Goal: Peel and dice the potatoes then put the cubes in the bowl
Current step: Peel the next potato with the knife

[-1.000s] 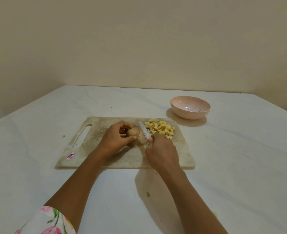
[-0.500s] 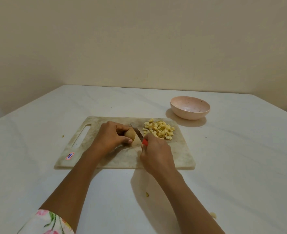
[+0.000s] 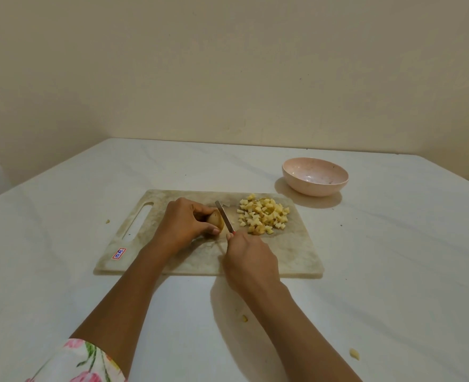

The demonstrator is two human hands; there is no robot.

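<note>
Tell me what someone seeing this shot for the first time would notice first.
The eye goes first to the middle of the cutting board, where the left hand holds a potato and the right hand grips a knife with its blade at the potato's right end. Just right of them on the board lies a pile of yellow potato cubes. Beyond the board's far right corner stands a pink bowl with no cubes in it.

Both forearms are reaching forward and converging. The left hand (image 3: 183,226) is curling its fingers over a potato (image 3: 216,219); the right hand (image 3: 251,260) is gripping a knife (image 3: 224,216), knuckles facing up.
</note>
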